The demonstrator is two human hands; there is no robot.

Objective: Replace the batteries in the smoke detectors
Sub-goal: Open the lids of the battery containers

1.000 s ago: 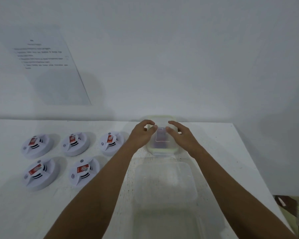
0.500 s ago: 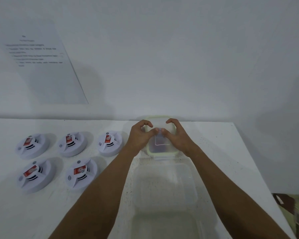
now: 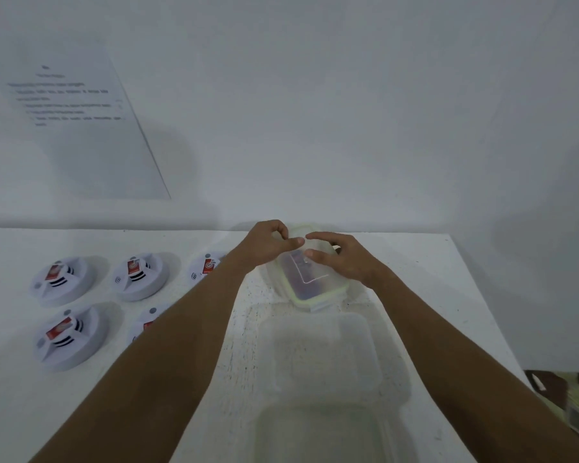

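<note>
A small clear container [image 3: 310, 282] with a green-rimmed lid sits askew at the back of the white table [image 3: 435, 295]; dark items show faintly through it. My left hand [image 3: 264, 245] has curled fingers at the lid's far left edge, thumb and forefinger pinching there. My right hand [image 3: 345, 260] lies over the lid's right side, thumb on top and fingers bent round the far edge. Several white round smoke detectors [image 3: 61, 279] with red labels lie in two rows at the left; my left forearm hides part of two of them.
A larger clear lidded box [image 3: 318, 352] sits just in front of the small container, and another clear box [image 3: 318, 436] is nearest me. A printed sheet [image 3: 81, 128] hangs on the wall at left. The table's right edge drops to clutter on the floor [image 3: 575, 402].
The small container has turned and tilted between my hands. My hands, pressed together over the lid half a second ago, have spread slightly apart, and my view has shifted down and right.
</note>
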